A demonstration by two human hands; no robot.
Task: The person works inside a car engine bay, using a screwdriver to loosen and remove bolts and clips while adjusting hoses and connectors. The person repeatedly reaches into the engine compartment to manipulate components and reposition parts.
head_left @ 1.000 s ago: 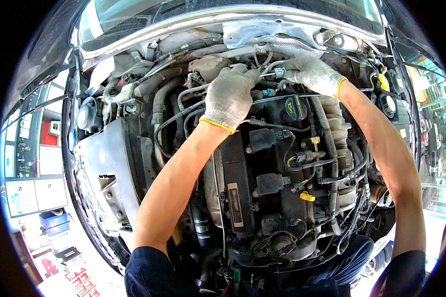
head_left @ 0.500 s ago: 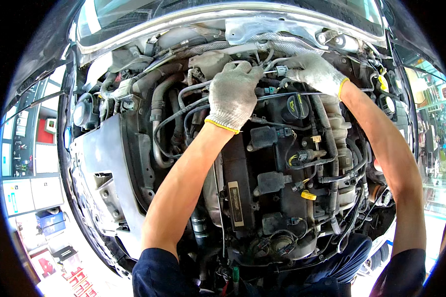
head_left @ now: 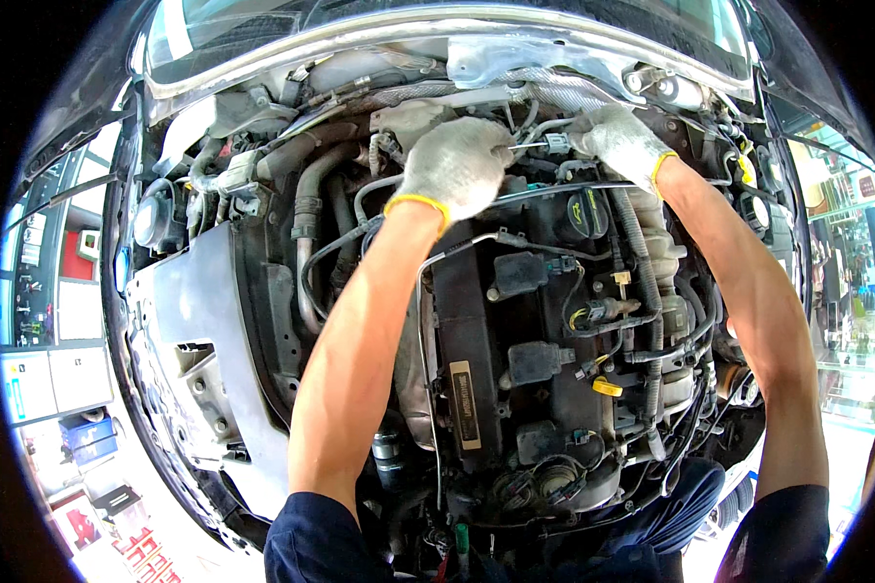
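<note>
Both my hands wear pale knitted gloves with yellow cuffs and meet over the far part of a car engine. My left hand (head_left: 454, 170) is closed, knuckles up, around a thin tool whose handle is hidden in the glove. Its slim metal shaft (head_left: 527, 146) points right and reaches a light grey-blue wire connector (head_left: 557, 144). My right hand (head_left: 624, 146) pinches that connector from the right; its fingertips are partly hidden. Whether the tip is inside the connector or only against it cannot be made out. Just below lies a long thin hose (head_left: 564, 187).
The black oil filler cap (head_left: 583, 214) sits below my right hand. Ignition coils (head_left: 520, 275) line the engine cover, with a yellow dipstick handle (head_left: 607, 387) beside them. A ribbed hose (head_left: 642, 253) runs down the right. A grey panel (head_left: 199, 291) spans the left.
My left hand has turned more knuckles-up, and its wrist has shifted left and farther away. More of the metal shaft shows. My right hand stays nearly in place on the connector.
</note>
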